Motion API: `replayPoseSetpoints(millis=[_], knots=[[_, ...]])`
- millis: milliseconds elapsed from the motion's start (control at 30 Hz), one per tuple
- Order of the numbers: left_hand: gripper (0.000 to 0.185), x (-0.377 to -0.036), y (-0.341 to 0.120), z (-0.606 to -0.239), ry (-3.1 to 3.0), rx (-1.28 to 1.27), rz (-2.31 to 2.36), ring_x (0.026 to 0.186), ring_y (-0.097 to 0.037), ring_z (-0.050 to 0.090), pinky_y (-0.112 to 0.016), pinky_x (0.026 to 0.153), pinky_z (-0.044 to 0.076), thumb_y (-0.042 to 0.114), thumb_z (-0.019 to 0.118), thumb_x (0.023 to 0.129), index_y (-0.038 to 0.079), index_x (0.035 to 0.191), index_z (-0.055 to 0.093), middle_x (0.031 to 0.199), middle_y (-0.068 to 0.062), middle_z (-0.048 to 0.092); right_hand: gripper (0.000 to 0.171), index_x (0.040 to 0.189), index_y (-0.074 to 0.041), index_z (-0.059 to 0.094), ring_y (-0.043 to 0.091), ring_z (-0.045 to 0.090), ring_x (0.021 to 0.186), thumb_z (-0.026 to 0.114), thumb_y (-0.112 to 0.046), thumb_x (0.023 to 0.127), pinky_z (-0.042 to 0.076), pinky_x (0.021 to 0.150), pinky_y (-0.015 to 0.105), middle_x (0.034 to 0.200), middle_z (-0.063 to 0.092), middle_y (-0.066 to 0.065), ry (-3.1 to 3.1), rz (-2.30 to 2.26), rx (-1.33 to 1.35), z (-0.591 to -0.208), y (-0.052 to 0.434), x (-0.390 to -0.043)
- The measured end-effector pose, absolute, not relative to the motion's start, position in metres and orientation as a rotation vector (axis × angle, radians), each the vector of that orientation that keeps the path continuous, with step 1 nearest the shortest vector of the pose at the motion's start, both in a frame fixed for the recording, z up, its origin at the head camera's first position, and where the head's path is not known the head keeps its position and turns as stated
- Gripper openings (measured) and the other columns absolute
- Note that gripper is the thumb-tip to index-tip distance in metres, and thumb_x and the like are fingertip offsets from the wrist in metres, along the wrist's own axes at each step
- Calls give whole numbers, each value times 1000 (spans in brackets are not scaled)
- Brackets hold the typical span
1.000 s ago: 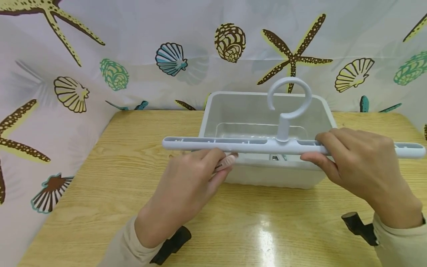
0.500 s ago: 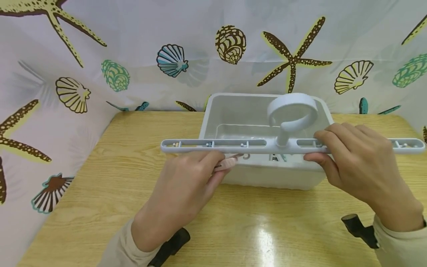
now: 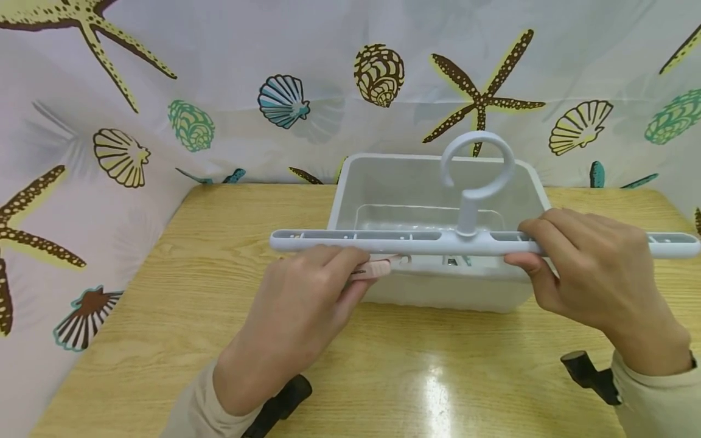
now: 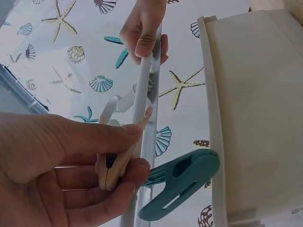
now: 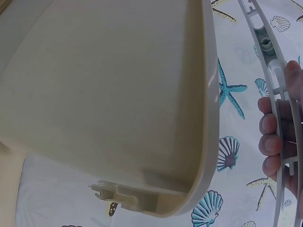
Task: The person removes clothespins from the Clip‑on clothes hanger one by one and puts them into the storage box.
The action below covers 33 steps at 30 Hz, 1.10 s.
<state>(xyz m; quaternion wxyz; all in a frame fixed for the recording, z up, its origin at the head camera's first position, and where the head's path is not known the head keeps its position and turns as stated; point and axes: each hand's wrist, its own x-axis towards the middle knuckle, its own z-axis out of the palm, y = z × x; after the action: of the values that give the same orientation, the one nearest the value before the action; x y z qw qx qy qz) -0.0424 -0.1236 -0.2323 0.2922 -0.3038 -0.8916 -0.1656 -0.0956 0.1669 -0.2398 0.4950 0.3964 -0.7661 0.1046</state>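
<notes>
Overhead, right hand [image 3: 594,274] gripping hanger bar [image 3: 411,242], left hand [image 3: 298,310] pinching pink clothespin [image 3: 375,267]; no legible writing.

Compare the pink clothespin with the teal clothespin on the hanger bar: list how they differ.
Colour: the pink clothespin is pale pink, the teal clothespin dark teal.
Grip: the left hand pinches the pink one between thumb and fingers; no hand touches the teal one.
Visibility: the head view shows the pink one's tip under the hanger bar; the teal one appears only in the left wrist view.
Both sit at the bar, which the right hand grips.
</notes>
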Motion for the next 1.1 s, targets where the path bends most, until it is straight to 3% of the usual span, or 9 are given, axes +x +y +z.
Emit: replayPoseSetpoints(millis=[300,467,633,833,933,1067,1100], knots=[[16,-48,-130,-243,-2301,-854,-469,71,-10,61,-28,58,49,20,76,85,11,94,67,84,1,67,59,74,1,56,19,37,36,37,-47,102,27,32,38,57,45,6,-1848,272,949,-240,166,-96],[19,-60,-137,-265,-2261,-850,-471,83,-7,63,-28,67,52,31,69,90,17,103,68,95,6,68,59,74,1,57,18,36,37,37,-47,102,27,32,37,57,45,6,-1856,270,951,-240,168,-96],[23,-66,-144,-270,-2187,-845,-505,89,-9,66,-30,75,54,30,72,88,15,106,70,98,4,69,59,75,1,57,17,37,37,36,-47,102,27,32,36,56,45,6,-1878,257,960,-240,169,-97],[27,-66,-161,-261,-2153,-765,-564,87,-5,65,-30,69,54,26,75,85,21,111,70,101,11,68,59,76,1,58,17,38,37,36,-47,102,27,33,35,57,46,5,-1894,245,973,-239,169,-100],[36,-89,-183,-291,-2153,-734,-593,91,-4,64,-30,72,54,29,76,84,29,119,66,108,15,66,57,76,0,58,17,39,37,37,-46,102,27,33,34,57,46,5,-1904,234,973,-240,170,-100],[31,-85,-180,-277,-2161,-736,-601,92,-11,66,-32,77,55,20,74,86,19,116,69,106,5,70,56,76,0,57,16,38,38,37,-45,102,27,33,33,56,46,4,-1921,224,977,-241,172,-101],[28,-74,-171,-257,-2174,-736,-597,89,-13,67,-32,76,55,14,73,87,14,114,70,103,1,71,56,76,0,57,15,38,38,37,-45,102,27,33,33,56,46,4,-1926,221,978,-242,172,-101]])
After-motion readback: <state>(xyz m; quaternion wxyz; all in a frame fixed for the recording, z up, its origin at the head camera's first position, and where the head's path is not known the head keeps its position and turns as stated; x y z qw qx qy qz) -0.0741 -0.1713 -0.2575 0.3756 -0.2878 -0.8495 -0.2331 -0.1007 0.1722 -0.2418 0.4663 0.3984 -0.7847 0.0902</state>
